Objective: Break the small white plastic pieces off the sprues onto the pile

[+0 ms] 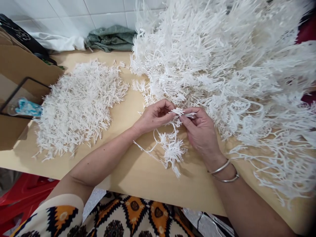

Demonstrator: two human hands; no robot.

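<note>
My left hand (158,115) and my right hand (201,131) meet at the middle of the table, thumbs and fingers pinched on a small tuft of white branched strands (179,112). Below them a loose white cluster (172,149) hangs or lies with thin curling strands; whether it joins the pinched tuft is hard to tell. A low pile of short white sprigs (79,105) lies to the left. To the right and behind my hands spreads a much larger heap of white branching strands (209,59).
At the left edge stands a cardboard box (32,69) with a black wire frame (18,87) and a blue-white packet (29,108). Dark green cloth (110,38) and white cloth (59,42) lie by the tiled wall. A red stool (27,189) is below the table (145,181).
</note>
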